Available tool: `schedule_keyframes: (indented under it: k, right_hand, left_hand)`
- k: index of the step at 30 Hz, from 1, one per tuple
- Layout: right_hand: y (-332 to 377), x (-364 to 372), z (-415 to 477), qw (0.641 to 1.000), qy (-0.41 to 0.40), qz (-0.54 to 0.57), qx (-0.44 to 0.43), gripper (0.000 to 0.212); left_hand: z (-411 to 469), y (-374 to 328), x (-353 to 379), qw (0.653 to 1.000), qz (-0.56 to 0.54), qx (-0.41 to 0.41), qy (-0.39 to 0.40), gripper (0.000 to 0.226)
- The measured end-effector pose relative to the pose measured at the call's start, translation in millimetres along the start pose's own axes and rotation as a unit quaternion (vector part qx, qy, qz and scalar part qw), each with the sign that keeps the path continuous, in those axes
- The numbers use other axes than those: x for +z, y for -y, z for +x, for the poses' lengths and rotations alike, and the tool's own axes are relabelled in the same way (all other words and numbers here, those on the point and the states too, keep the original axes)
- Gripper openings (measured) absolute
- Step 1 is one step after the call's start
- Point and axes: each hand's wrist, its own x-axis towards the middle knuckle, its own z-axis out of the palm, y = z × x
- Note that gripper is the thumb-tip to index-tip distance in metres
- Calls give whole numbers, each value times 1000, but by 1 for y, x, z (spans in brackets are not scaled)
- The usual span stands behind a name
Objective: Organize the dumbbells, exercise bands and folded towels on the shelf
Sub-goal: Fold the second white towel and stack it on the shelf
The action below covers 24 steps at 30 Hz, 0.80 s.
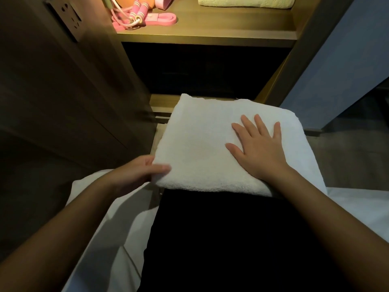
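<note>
Across a dark-trousered lap (pixel 221 239), a white towel (pixel 202 144) is seen folded into a thick, soft square. Its near-left corner is pinched by the left hand (pixel 139 171), while the right hand (pixel 259 150) is laid flat on top with fingers spread. If the towel is lifted by that one corner, the layers could be pulled open and the fold lost before the lit shelf (pixel 210 32) above, where pink bands (pixel 147 18) and a yellow towel (pixel 244 2) are kept.

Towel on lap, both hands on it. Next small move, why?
Probably shift the right hand to the right edge of the white towel and grip: it lies flat on top while only the left hand grips an edge, and the shelf above has bare room beside the cream towel.
</note>
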Motion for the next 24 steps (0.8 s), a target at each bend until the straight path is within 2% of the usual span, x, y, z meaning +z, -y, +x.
schedule_keyframes:
  k: [3, 4, 6, 12, 16, 19, 20, 24]
  right_hand:
    - [-1, -1, -1, 1000, -7, 7, -2, 79]
    - [-2, -1, -2, 1000, -7, 14, -1, 80]
    - [-3, -2, -4, 1000, -11, 20, 3, 78]
    - [0, -4, -5, 1000, -5, 8, -3, 70]
    - [-7, -7, -11, 999, -17, 39, -4, 66]
    - [-11, -10, -14, 999, -15, 49, -3, 62]
    - [-12, -10, -14, 999, -15, 50, -4, 61]
    - [-16, -10, -19, 997, -8, 67, 26, 61]
  left_hand:
    - [6, -2, 23, 988, 11, 15, -154, 34]
    - [7, 0, 31, 978, 20, 12, -209, 23]
    - [9, 7, 44, 962, 44, 10, -270, 14]
    - [30, -17, 47, 931, 116, 6, -345, 29]
    - [31, 0, 51, 917, 187, -9, -352, 38]
    - [32, 2, 56, 897, 230, -32, -378, 26]
    - [31, -5, 59, 880, 268, -10, -391, 21]
    - [35, -35, 81, 794, 433, 177, -389, 33]
